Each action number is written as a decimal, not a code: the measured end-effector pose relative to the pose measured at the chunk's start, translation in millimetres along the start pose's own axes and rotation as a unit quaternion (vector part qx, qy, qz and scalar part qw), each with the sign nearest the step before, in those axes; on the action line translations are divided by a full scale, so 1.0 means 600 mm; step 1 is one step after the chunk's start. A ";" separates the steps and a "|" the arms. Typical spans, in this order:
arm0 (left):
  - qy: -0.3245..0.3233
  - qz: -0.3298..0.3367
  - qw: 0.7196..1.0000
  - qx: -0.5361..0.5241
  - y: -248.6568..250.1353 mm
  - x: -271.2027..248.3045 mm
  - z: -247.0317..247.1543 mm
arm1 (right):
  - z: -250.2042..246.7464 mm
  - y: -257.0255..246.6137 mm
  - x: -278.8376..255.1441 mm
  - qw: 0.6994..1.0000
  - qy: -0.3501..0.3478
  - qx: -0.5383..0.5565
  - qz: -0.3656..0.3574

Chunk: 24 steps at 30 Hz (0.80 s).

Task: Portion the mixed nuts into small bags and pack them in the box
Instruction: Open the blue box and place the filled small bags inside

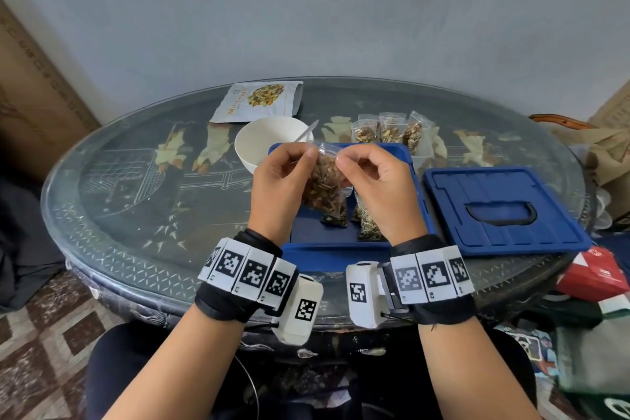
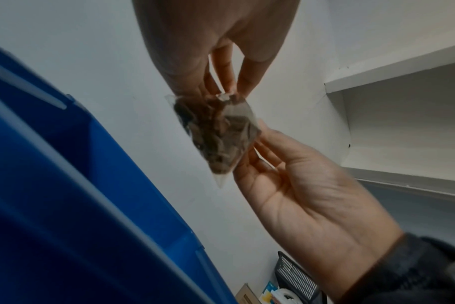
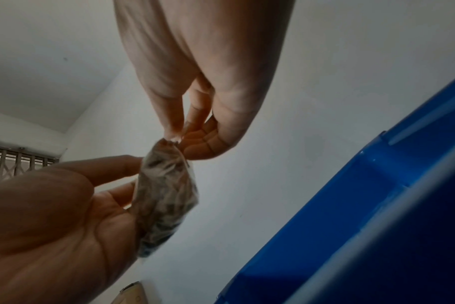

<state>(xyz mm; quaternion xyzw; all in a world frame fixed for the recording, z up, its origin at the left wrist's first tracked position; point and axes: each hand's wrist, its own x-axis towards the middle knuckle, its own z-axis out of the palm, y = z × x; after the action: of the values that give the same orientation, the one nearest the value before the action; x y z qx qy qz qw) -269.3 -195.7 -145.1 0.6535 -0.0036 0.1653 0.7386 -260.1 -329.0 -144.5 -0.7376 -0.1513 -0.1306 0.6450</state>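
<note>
Head view: left hand (image 1: 283, 177) and right hand (image 1: 375, 181) are pinching the top of a nut-filled bag (image 1: 324, 186) above the blue box (image 1: 417, 187). Two filled bags (image 1: 366, 222) are lying inside the box; three more (image 1: 388, 131) are standing near the table's far edge.

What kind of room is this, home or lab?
Probably a home room, not a lab: an oval painted table under glass, patterned floor tiles, and a cardboard carton leaning on the plain wall.
</note>
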 end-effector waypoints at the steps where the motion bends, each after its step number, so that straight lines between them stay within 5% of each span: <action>1: -0.016 -0.015 1.000 -0.007 -0.002 0.001 -0.002 | -0.002 0.001 0.000 1.000 0.001 -0.006 -0.004; 7: -0.084 -0.047 0.995 0.016 -0.001 0.006 -0.016 | -0.011 0.010 -0.001 0.999 -0.003 -0.034 -0.008; 16: -0.054 0.032 0.987 0.148 -0.005 -0.002 -0.010 | -0.009 0.016 -0.003 0.999 -0.007 -0.044 -0.014; 21: -0.146 -0.019 0.982 0.121 0.001 0.001 -0.024 | -0.014 0.019 -0.008 0.998 -0.026 -0.062 -0.014; 24: -0.166 0.005 0.971 0.170 0.004 0.005 -0.031 | -0.013 0.018 -0.012 0.997 -0.040 -0.060 -0.019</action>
<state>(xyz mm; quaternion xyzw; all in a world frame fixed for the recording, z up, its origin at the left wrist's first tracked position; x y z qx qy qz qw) -271.0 -177.0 -144.6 0.7875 -0.1013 0.0562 0.6053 -262.1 -338.3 -156.3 -0.7765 -0.1831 -0.1219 0.5904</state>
